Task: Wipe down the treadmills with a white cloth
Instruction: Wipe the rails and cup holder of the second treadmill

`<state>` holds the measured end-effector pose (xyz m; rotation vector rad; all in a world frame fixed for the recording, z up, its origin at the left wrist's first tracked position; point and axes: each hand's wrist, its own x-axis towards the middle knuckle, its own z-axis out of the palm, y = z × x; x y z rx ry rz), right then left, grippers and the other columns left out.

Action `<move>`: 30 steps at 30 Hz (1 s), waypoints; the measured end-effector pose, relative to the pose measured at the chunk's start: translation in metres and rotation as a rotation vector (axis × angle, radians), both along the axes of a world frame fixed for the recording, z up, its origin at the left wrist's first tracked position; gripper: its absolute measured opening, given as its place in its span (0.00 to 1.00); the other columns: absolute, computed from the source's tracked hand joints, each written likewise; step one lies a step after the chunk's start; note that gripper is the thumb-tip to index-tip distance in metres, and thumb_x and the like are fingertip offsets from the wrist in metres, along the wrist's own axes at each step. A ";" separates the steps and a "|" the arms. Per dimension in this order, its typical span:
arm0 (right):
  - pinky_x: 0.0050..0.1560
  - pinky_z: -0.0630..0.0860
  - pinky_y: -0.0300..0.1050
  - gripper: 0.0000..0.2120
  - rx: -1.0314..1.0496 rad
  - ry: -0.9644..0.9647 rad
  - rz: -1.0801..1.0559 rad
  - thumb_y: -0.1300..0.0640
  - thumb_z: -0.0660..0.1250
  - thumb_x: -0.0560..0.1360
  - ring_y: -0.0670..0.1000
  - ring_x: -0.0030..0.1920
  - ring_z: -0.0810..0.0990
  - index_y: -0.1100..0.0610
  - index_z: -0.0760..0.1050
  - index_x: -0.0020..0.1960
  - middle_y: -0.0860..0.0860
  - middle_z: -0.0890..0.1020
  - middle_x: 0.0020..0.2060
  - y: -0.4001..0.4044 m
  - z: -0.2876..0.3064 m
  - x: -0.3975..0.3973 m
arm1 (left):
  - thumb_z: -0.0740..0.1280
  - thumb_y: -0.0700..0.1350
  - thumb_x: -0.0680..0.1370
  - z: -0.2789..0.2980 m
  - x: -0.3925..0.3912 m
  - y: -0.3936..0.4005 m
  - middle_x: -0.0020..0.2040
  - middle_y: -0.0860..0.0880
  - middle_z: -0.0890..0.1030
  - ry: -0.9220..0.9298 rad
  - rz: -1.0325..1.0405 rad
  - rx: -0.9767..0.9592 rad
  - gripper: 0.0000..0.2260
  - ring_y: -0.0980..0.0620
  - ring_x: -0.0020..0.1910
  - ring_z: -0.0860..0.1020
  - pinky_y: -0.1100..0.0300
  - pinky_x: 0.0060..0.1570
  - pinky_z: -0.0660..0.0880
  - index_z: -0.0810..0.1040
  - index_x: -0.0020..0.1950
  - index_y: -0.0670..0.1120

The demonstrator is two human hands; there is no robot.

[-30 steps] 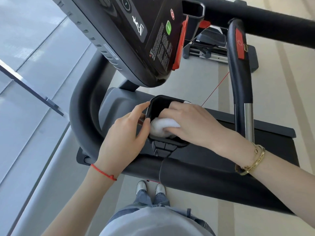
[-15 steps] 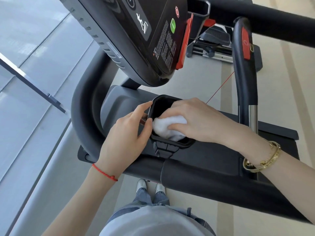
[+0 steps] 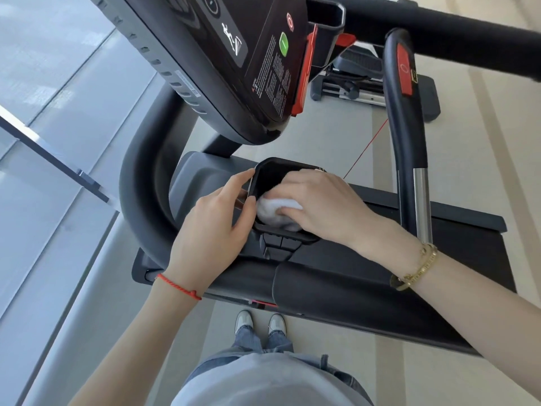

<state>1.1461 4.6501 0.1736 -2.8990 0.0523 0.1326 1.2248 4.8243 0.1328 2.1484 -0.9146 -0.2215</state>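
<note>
1. The right hand (image 3: 319,206) is gripping a bunched white cloth (image 3: 276,213) inside the treadmill's black moulded cup-holder tray (image 3: 270,171).
2. The left hand (image 3: 213,230) is pinching the tray's left rim.
3. Print on the glossy black console (image 3: 234,68) is too small to read.

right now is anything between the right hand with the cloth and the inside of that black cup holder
Nothing visible is. The right hand holds the white cloth already inside the black cup holder, pressed against its near wall. The left hand only grips the holder's left rim from outside and does not block the opening.
</note>
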 end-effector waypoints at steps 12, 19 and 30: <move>0.33 0.72 0.48 0.12 0.033 0.508 0.137 0.55 0.61 0.76 0.53 0.28 0.70 0.58 0.71 0.34 0.52 0.74 0.25 -0.004 0.005 0.038 | 0.61 0.47 0.81 0.007 -0.001 0.000 0.49 0.56 0.82 0.033 0.000 0.029 0.20 0.53 0.50 0.81 0.49 0.52 0.79 0.68 0.73 0.54; 0.33 0.63 0.45 0.06 -0.254 0.418 0.165 0.58 0.63 0.75 0.55 0.38 0.72 0.51 0.75 0.51 0.48 0.70 0.34 0.002 -0.001 0.030 | 0.59 0.49 0.81 0.009 -0.001 0.000 0.49 0.56 0.81 0.027 -0.012 0.055 0.20 0.54 0.49 0.81 0.50 0.50 0.79 0.67 0.74 0.55; 0.27 0.57 0.42 0.03 -0.318 0.399 0.201 0.55 0.64 0.75 0.54 0.32 0.69 0.54 0.75 0.46 0.50 0.71 0.36 -0.001 -0.008 0.033 | 0.59 0.50 0.81 0.008 -0.003 0.000 0.46 0.56 0.81 0.043 0.001 0.057 0.20 0.52 0.47 0.81 0.48 0.49 0.79 0.66 0.73 0.57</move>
